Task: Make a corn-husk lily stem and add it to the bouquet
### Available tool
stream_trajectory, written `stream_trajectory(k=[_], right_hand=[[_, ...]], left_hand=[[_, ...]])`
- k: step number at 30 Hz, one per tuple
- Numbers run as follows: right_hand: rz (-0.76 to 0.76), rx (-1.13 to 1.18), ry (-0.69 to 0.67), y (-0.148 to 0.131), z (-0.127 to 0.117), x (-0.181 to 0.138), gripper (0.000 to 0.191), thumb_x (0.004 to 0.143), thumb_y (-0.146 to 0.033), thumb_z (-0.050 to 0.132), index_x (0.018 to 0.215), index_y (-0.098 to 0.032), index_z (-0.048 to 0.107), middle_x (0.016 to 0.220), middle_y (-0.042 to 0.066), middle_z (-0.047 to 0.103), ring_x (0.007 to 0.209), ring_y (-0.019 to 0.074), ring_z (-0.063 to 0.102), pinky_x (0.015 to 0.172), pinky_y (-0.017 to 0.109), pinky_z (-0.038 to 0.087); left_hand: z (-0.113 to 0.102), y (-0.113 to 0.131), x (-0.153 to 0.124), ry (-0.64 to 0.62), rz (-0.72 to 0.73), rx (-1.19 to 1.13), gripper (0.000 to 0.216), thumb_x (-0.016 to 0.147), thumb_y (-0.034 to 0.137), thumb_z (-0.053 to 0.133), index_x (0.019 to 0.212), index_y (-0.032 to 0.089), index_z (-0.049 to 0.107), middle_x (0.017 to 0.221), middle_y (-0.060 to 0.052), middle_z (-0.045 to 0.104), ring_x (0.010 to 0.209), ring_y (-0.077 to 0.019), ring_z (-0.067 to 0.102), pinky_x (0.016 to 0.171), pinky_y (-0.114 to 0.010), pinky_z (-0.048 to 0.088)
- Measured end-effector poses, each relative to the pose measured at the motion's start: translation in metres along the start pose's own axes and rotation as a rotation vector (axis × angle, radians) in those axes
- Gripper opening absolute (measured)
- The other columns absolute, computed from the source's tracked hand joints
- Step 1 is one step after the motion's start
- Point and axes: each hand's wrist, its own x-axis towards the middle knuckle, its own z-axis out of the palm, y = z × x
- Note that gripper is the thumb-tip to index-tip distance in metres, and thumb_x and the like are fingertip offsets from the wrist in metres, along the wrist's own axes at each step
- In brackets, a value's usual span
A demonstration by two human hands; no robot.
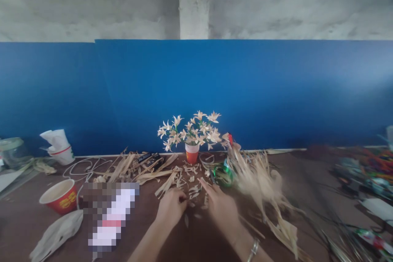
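My left hand [170, 208] lies on the brown table [18, 217] with its fingers curled in a pinch over small pale husk scraps [192, 190]; what it grips is too small to make out. My right hand [219, 204], a bracelet at the wrist, rests beside it with the fingers stretched forward over the same scraps. Just beyond them stands a small red and white cup [192, 153] holding pale handmade flowers [190, 129]. Right of my right hand lies a heap of dried husks [260, 178].
A roll of green tape [223, 173] lies behind my right hand. Long husk strips [135, 168] and a white cord lie at the back left. A red paper cup [59, 196] sits tipped at left, stacked cups [59, 147] behind it. Coloured clutter fills the right edge. A blue panel backs the table.
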Motion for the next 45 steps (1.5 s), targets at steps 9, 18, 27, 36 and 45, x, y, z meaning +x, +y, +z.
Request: stream_trajectory(k=[9,18,27,36,45], right_hand=[[0.012,0.042,-0.037,0.005,-0.001,0.001,0.061,0.077,-0.005,0.035,0.131,-0.033,0.039,0.099,0.004,0.065,0.069,0.0142,0.065,0.059,0.022,0.048],[0.006,0.050,-0.042,0.001,-0.002,0.000,0.057,0.078,-0.006,0.037,0.128,-0.032,0.044,0.102,0.004,0.065,0.070,0.0129,0.065,0.061,0.019,0.049],[-0.037,0.362,0.070,-0.001,0.000,-0.003,0.049,0.087,-0.018,0.029,0.136,-0.021,0.029,0.114,0.009,0.062,0.091,0.0184,0.064,0.073,0.027,0.051],[0.092,0.946,-0.229,-0.014,-0.010,0.001,0.042,0.083,-0.029,0.043,0.123,-0.020,0.051,0.074,0.002,0.066,0.070,0.0173,0.061,0.067,0.028,0.050],[0.344,1.455,-0.479,-0.009,-0.008,0.008,0.042,0.073,-0.039,0.060,0.110,-0.018,0.062,0.064,0.001,0.064,0.061,0.0146,0.058,0.061,0.025,0.047]], left_hand=[[-0.030,-0.017,0.004,-0.018,0.052,0.274,0.021,0.067,0.009,0.055,0.072,0.022,0.071,0.085,-0.007,0.066,0.090,-0.0238,0.056,0.081,-0.032,0.037],[-0.032,-0.016,0.000,-0.125,0.116,0.242,0.030,0.062,0.003,0.053,0.075,0.024,0.069,0.088,-0.006,0.066,0.094,-0.0227,0.055,0.078,-0.029,0.037],[-0.022,-0.016,0.011,0.063,-0.052,-0.303,0.014,0.067,0.019,0.059,0.076,0.020,0.070,0.078,-0.006,0.071,0.076,-0.0218,0.062,0.070,-0.028,0.042],[-0.003,0.005,0.009,-0.064,-0.184,-0.997,0.032,0.052,0.017,0.071,0.083,0.014,0.061,0.059,0.000,0.064,0.053,-0.0126,0.056,0.052,-0.023,0.041],[0.001,0.014,0.001,-0.162,-0.216,-1.055,0.019,0.061,0.030,0.069,0.066,0.013,0.062,0.056,0.002,0.059,0.049,-0.0092,0.048,0.050,-0.022,0.033]])
